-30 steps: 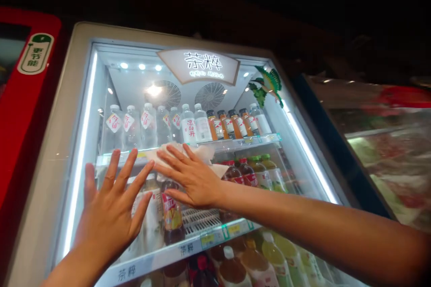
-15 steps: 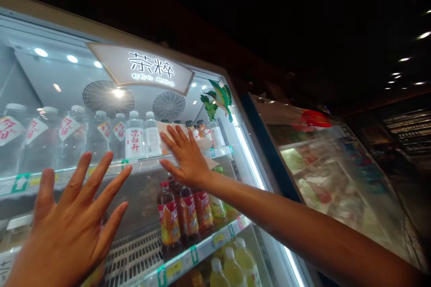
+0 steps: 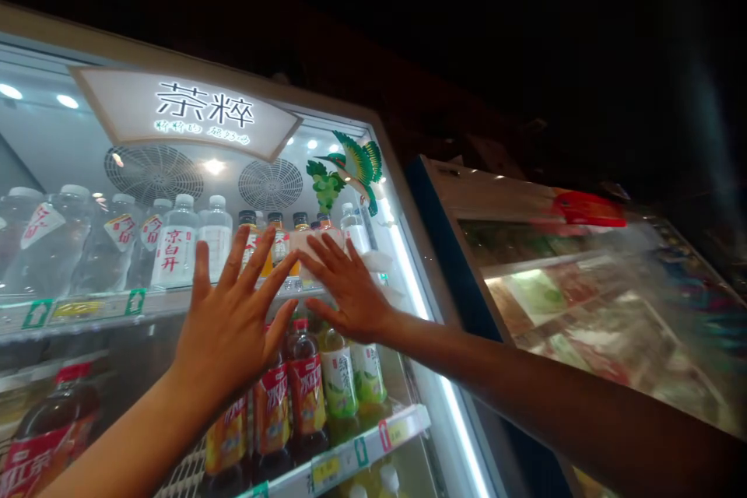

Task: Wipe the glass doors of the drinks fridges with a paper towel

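My left hand (image 3: 230, 327) is raised with its fingers spread, in front of the lit drinks fridge (image 3: 402, 194); nothing is in it. Just right of its fingertips, my right hand (image 3: 350, 292) lies flat with fingers apart. Under and behind the right fingers shows a pale, thin cloth or paper (image 3: 377, 261), apparently against the glass door; its exact kind is unclear. Beyond the hands stand clear water bottles (image 3: 175, 241), orange drink bottles (image 3: 278, 237) with black caps, red-labelled tea bottles (image 3: 306, 381) and green-labelled tea bottles (image 3: 338, 381).
An illuminated sign (image 3: 192, 113) crosses the fridge's top, beside a bird sticker (image 3: 355, 167) at the upper right. Farther right is a second glass-fronted cabinet (image 3: 554, 303) with packed goods and a red item (image 3: 589, 208) at its top. The background above is dark.
My left hand has moved right and up, close to my right hand. The right hand and the pale sheet have shifted slightly right across the fridge front. The view has turned somewhat.
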Demonstrator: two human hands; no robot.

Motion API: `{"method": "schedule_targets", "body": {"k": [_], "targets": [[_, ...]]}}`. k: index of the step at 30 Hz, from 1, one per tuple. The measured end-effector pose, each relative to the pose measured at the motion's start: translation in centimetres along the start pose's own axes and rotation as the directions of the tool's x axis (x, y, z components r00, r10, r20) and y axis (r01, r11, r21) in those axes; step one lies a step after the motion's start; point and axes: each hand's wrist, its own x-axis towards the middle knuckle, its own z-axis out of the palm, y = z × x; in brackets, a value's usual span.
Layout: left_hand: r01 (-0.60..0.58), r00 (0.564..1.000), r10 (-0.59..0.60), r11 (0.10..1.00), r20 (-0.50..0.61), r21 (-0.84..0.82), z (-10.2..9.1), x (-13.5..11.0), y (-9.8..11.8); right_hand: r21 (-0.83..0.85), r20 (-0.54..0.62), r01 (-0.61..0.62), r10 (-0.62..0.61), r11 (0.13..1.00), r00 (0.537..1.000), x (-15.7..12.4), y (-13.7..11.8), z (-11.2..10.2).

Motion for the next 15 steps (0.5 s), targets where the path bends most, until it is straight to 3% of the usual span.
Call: {"method": "schedule_targets", "body": {"k": [4, 8, 12, 15], "targets": [[0.013, 1.0, -0.013, 1.0, 0.013, 0.019, 1.3, 1.8, 1.8, 0.018, -0.078, -0.146, 0.147, 0.989, 0.986, -0.3, 2.9, 0.0], [-0.021, 0.999, 0.02, 0.999, 0.031, 0.043, 2.2, 2.7, 2.4, 0.038, -0.013, -0.014, 0.014, 0.999, 1.0, -0.1, 5.2, -0.6], [0.006, 0.999, -0.009, 0.998, 0.049, 0.068, 2.6, 2.7, 2.1, 0.063, -0.016, -0.17, 0.171, 0.983, 0.985, 0.0, 6.8, -1.2], [0.012, 0.998, -0.018, 0.996, 0.063, 0.092, 2.1, 2.3, 1.2, 0.079, -0.005, -0.084, 0.084, 0.993, 0.996, -0.8, 5.6, -1.0]]}}
